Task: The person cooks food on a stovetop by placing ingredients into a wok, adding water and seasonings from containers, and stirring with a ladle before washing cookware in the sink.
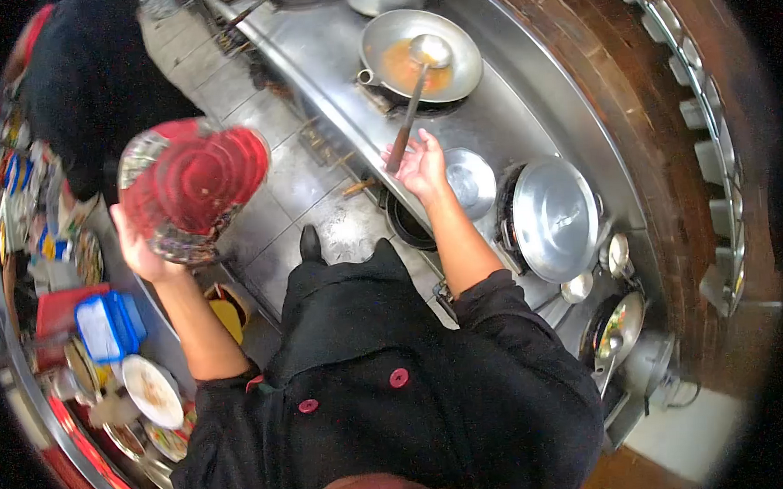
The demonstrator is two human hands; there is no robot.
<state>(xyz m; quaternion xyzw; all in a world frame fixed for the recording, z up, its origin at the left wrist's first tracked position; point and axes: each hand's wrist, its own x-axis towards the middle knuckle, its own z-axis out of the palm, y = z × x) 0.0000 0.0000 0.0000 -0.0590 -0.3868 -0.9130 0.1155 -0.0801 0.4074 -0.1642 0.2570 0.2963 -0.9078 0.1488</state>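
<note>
My left hand (pixel 144 246) is under the edge of a blurred red dish-like thing (pixel 201 178) with ring marks and dark-and-white patterned edges. It holds this from the side, its fingers mostly hidden beneath. Palm up, my right hand (pixel 425 169) is at the stove's front edge, with fingers loosely apart. Across those fingers lies the brown handle of a ladle (pixel 410 112); the hand is not closed round it. The ladle's bowl rests in a wok (pixel 466 56) that holds some orange-red liquid.
Right of my right hand are a metal lid (pixel 469 182) and a larger covered pan (pixel 555 220). Another wok (pixel 626 322) holds food. A co-worker in black (pixel 87 74) is at upper left. Along the left counter are a blue container (pixel 107 327) and a white bowl (pixel 152 393).
</note>
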